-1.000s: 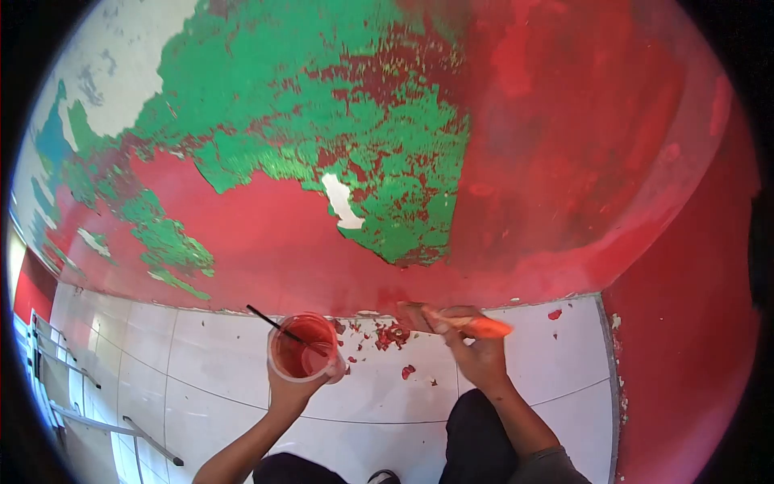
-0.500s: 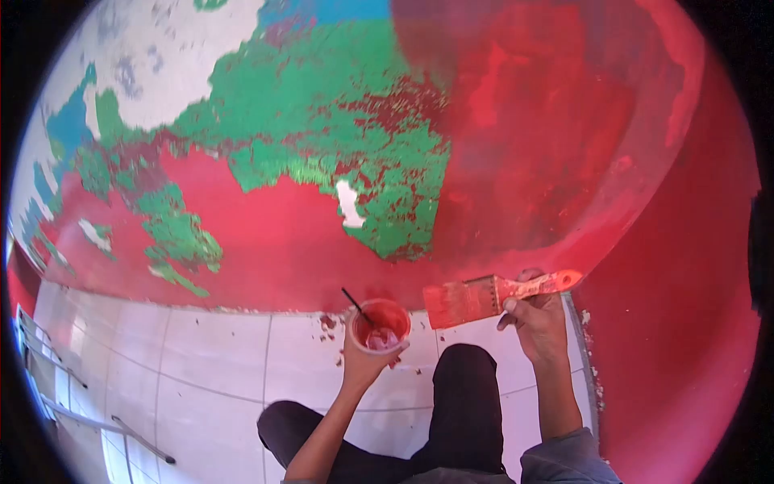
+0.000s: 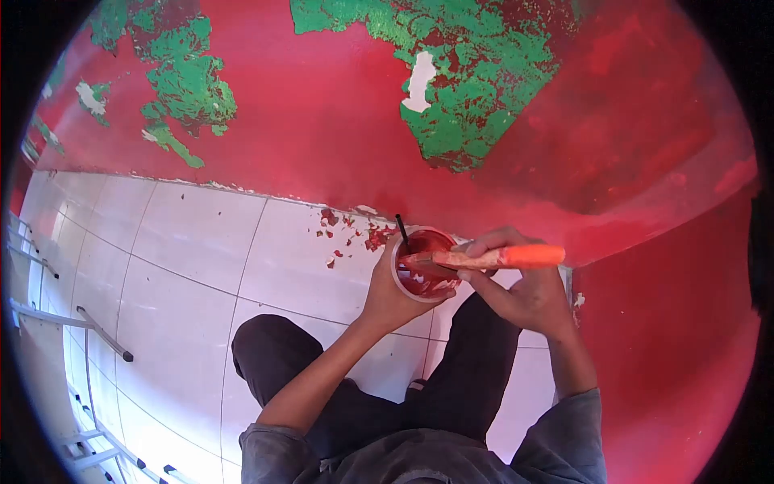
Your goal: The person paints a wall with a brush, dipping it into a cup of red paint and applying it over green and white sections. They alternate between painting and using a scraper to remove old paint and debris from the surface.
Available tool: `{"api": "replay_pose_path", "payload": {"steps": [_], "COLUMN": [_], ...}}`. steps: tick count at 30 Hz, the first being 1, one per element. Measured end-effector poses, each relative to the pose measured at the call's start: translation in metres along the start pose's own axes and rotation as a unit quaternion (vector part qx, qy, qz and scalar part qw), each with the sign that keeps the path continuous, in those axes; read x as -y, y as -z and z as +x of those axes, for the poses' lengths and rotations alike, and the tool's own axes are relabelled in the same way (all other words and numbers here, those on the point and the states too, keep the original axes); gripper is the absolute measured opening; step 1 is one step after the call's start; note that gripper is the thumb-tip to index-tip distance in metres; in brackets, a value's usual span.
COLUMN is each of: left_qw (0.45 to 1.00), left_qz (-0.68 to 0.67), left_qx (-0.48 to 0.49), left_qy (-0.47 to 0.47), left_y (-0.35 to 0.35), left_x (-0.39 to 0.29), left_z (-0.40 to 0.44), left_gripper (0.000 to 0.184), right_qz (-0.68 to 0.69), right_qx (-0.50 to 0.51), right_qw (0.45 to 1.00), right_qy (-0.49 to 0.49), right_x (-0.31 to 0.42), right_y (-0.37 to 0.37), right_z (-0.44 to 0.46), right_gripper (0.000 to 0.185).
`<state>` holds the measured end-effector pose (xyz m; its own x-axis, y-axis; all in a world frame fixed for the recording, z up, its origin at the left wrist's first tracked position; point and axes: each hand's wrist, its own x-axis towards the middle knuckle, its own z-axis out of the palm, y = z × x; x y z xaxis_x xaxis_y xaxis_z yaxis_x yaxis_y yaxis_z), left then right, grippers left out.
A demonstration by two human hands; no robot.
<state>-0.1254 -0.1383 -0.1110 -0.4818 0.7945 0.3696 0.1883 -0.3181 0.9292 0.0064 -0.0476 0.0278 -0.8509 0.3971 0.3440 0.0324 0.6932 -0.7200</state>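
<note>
At the center of the frame, the person's left hand [image 3: 388, 292] is closed around a cup [image 3: 397, 270] of red paint, a black stick [image 3: 401, 230] leaning out of it. The right hand [image 3: 522, 292] grips a paintbrush [image 3: 492, 258], thumb and fingers clamped on its handle, the bristle end at the cup's opening. Red flakes [image 3: 377, 237] lie on the tiled floor [image 3: 181, 234], left of the cup.

Wall [image 3: 306, 113]: red, with ragged green patches (mottled dark red) and small white spots. Floor tiles [image 3: 185, 238]: white, grey-lined. Brush handle [image 3: 532, 256]: bright orange. Stick [image 3: 401, 229]: black. Paint flakes [image 3: 377, 237]: dark red. Trousers [image 3: 278, 351]: black.
</note>
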Motion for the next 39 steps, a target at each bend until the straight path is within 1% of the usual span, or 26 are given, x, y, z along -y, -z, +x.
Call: {"api": "replay_pose_path", "payload": {"steps": [3,6,9,12,15,18,21,24,27,30,31,34,35,37,39], "left_qw": [1.0,1.0,1.0,1.0,1.0,0.999,0.999,0.999,0.999,0.999,0.999,0.998,0.998,0.997,0.997], "left_qz": [-0.016,-0.009,-0.004,-0.002,-0.011,-0.026,-0.02,-0.027,-0.028,0.004,0.019,-0.008,-0.01,-0.015,-0.03], "left_qx": [0.004,0.009,-0.004,-0.003,0.002,0.005,0.006,-0.002,-0.015,-0.026,-0.029,-0.037,-0.04,-0.048,-0.054], "left_qy": [0.003,0.013,0.013,0.019,0.02,0.027,0.044,0.041,0.029,0.025,0.025,0.04,0.044,0.055,0.038], "left_y": [-0.002,0.002,0.003,0.004,0.004,0.004,0.005,0.003,0.0,0.0,0.0,-0.003,-0.003,-0.003,-0.004], "left_x": [-0.001,-0.001,-0.005,-0.001,0.004,0.01,0.01,0.013,0.012,0.009,0.009,0.015,0.016,0.02,0.024], "left_z": [-0.007,-0.014,-0.014,-0.015,-0.014,-0.014,-0.012,-0.01,-0.004,0.001,0.003,0.008,0.009,0.01,0.013], "left_gripper": [0.084,0.086,0.086,0.086,0.086,0.086,0.086,0.086,0.084,0.082,0.081,0.078,0.078,0.077,0.076], "right_qz": [-0.009,-0.052,-0.089,-0.082,-0.113,-0.075,-0.117,-0.105,0.007,-0.017,0.018,0.091,0.111,0.114,0.119], "right_qx": [0.02,0.093,0.12,0.129,0.122,0.125,0.152,0.159,0.102,0.045,0.029,-0.031,-0.042,-0.065,-0.086], "right_qw": [1.0,0.994,0.989,0.988,0.986,0.989,0.981,0.981,0.995,0.996,0.994,0.982,0.983,0.981,0.98], "right_qy": [-0.005,-0.027,-0.011,-0.004,0.012,0.019,-0.014,-0.034,0.001,-0.072,-0.104,-0.166,-0.144,-0.143,-0.136], "right_x": [0.004,0.003,-0.011,-0.019,-0.028,-0.041,-0.045,-0.043,-0.046,-0.036,-0.037,-0.044,-0.048,-0.052,-0.056], "right_y": [-0.001,-0.005,-0.017,-0.026,-0.032,-0.04,-0.043,-0.036,-0.024,-0.006,-0.001,0.004,0.003,0.001,-0.001], "right_z": [0.007,0.012,0.01,0.009,0.012,0.014,0.015,0.019,0.022,0.023,0.024,0.024,0.023,0.022,0.02], "right_gripper": [0.021,0.015,0.013,0.013,0.013,0.03,0.03,0.014,0.019,0.027,0.033,0.034,0.03,0.03,0.03]}}
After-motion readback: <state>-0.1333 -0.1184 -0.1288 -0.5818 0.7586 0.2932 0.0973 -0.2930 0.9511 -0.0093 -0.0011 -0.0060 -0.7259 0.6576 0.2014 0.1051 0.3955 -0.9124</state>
